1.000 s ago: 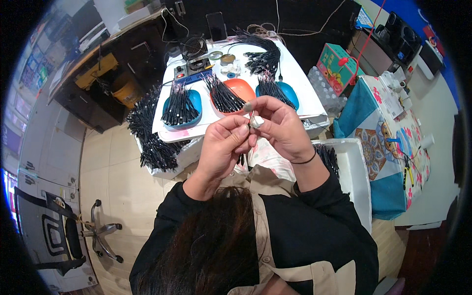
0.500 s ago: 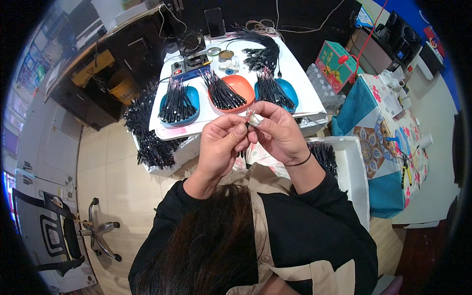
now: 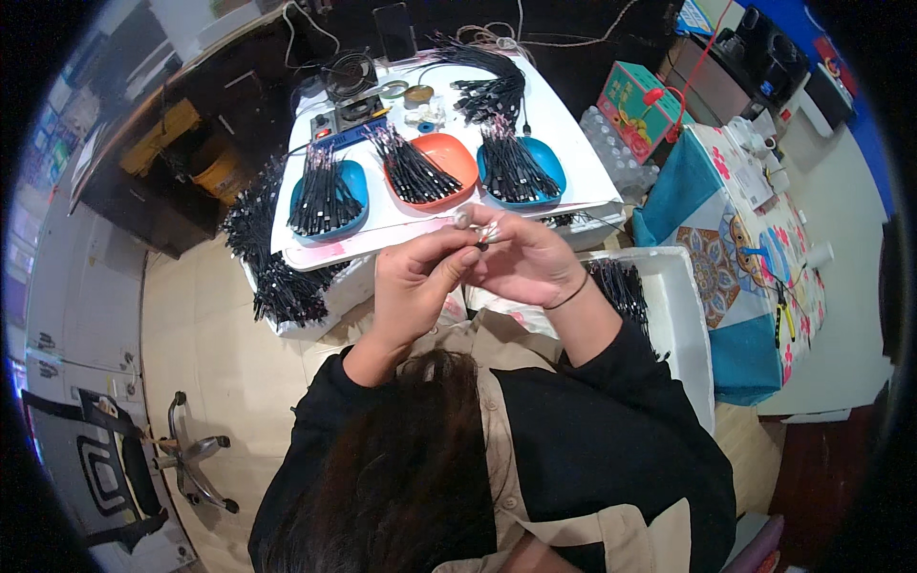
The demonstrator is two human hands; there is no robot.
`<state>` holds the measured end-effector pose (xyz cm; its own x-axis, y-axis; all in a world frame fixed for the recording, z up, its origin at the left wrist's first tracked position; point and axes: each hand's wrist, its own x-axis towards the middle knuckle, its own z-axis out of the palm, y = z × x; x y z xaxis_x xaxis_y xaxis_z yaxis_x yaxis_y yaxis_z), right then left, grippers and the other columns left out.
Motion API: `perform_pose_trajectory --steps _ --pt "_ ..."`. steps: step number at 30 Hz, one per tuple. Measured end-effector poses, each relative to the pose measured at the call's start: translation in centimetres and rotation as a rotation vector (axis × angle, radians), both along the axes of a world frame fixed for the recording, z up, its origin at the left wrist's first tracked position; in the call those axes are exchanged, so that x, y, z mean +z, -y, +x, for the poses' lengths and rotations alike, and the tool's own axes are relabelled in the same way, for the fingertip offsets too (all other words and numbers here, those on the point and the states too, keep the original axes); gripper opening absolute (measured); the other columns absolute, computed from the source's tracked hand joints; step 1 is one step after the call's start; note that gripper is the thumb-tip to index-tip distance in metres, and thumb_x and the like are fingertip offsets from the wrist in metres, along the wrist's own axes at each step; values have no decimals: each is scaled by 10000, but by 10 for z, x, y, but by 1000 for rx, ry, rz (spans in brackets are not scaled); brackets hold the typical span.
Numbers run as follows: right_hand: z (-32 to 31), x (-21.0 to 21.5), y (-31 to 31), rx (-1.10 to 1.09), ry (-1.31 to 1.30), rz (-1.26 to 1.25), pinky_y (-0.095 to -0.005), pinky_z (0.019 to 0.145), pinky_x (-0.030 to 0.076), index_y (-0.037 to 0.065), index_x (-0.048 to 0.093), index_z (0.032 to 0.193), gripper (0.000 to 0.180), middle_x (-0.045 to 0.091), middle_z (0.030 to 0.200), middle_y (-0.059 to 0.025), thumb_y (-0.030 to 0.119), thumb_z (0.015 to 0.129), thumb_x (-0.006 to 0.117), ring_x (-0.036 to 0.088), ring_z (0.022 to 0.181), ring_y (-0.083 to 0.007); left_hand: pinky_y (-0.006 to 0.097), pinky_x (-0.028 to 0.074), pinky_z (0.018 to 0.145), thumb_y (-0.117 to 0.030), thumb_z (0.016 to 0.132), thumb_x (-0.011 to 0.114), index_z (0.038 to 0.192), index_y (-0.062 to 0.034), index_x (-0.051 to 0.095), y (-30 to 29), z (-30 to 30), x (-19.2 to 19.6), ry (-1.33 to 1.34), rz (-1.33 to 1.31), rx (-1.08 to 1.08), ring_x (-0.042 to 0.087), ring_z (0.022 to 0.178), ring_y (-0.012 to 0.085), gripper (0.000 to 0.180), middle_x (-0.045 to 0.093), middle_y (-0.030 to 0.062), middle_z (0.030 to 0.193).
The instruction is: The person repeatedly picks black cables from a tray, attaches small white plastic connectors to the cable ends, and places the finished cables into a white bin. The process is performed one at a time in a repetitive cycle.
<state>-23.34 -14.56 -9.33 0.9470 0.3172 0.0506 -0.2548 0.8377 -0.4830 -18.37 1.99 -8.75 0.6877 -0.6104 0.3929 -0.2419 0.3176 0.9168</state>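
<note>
White tabletop [image 3: 549,115] lies beyond the hands in the head view. The left hand [image 3: 411,286] pinches a dark cable end [image 3: 482,245] beside the right hand [image 3: 527,265], whose grip I cannot tell; loosened pressure might let thin wires [image 3: 491,232] slip.

The top [image 3: 611,420] is black, with 2 black sleeves [image 3: 623,358] and a tan collar [image 3: 516,346]. A tan strip [image 3: 497,439] with buttons [image 3: 510,502] goes down it. The right wrist [image 3: 554,285] has 1 thin dark band [image 3: 571,294].
</note>
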Motion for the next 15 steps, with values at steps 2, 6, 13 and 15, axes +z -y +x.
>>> perform_pose_trajectory --steps 2,6,13,15 --pt "2 -18 -1 -16 -17 70 -311 827 443 35 516 1113 268 585 984 -62 116 857 516 572 855 -148 218 495 564 -33 900 618 1009 48 665 3 3 -8 12 32 -1 611 649 74 144 681 55 757" --pt "9 -44 16 -114 -28 -159 -340 824 460 19 528 1105 251 584 1012 -58 71 864 484 577 887 -152 197 452 573 -77 929 592 1019 38 659 8 16 -25 -113 257 -63 593 680 59 161 673 46 771" --pt "66 -43 129 -1084 23 -1906 -300 647 509 -21 678 902 178 662 702 -118 132 834 619 648 656 -186 185 396 560 -74 945 564 1011 50 613 21 33 -43 -435 88 -101 495 616 56 149 626 47 765" --pt "83 -44 151 -947 -95 -2178 -430 745 529 12 709 840 197 688 831 -189 177 804 608 671 796 -342 187 393 548 -71 944 563 1019 49 602 24 34 -44 -432 84 -86 477 600 62 147 619 55 766"
